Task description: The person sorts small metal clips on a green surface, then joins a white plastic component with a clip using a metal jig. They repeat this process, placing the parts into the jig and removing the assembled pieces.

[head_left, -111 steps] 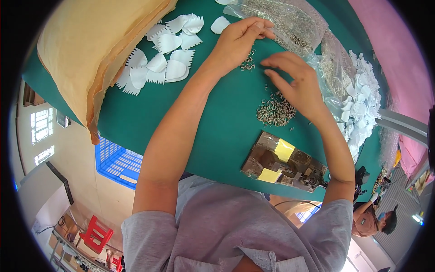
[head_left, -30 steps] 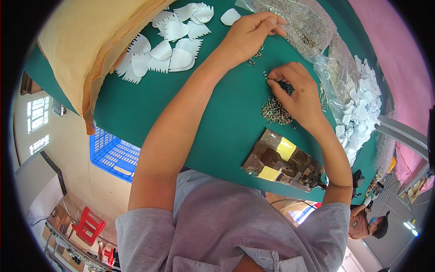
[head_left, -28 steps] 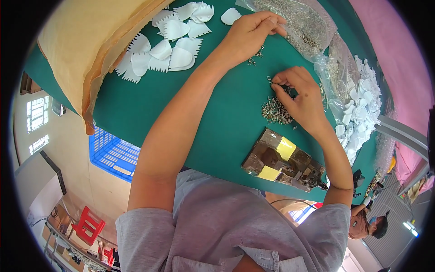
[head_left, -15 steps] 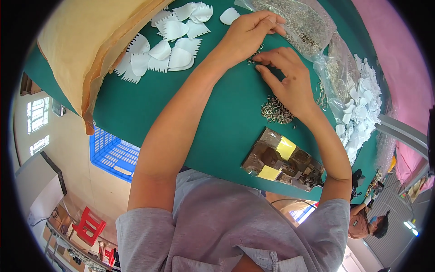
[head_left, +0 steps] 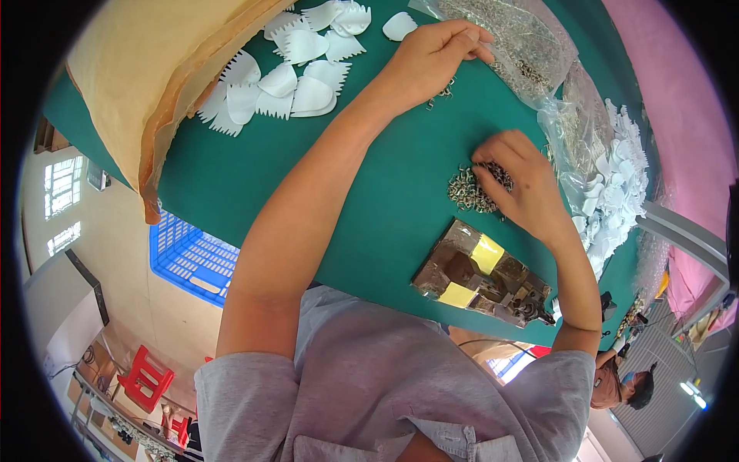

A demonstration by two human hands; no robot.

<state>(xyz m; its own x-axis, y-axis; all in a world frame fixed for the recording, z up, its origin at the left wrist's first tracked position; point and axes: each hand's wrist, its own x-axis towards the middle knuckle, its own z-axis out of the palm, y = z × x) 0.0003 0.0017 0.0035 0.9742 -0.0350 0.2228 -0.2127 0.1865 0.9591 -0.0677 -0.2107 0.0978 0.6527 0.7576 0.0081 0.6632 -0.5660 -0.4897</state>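
My left hand (head_left: 443, 60) is at the far side of the green table, beside a clear plastic bag of small metal pieces (head_left: 519, 58). Its thumb and fingers are pinched together; what is between them is too small to make out. A few loose metal clips (head_left: 445, 92) lie under that wrist. My right hand (head_left: 527, 185) rests at a heap of small bent metal clips (head_left: 468, 191), thumb and fingers curled into its right side. The fingertips are partly hidden, so any clip in them cannot be made out. White toothed plastic pieces (head_left: 304, 92) lie spread left of my left forearm.
Near the front edge sits a brown metal fixture (head_left: 481, 273) with yellow tape. More white pieces (head_left: 616, 181) are heaped at the right. A tan sack (head_left: 154, 77) stands on the left, a blue crate (head_left: 192, 258) below the table edge. Another person (head_left: 620, 385) is at lower right.
My right hand has moved from beside my left hand back toward me, onto the heap of clips. The left hand stays pinched in nearly the same place.
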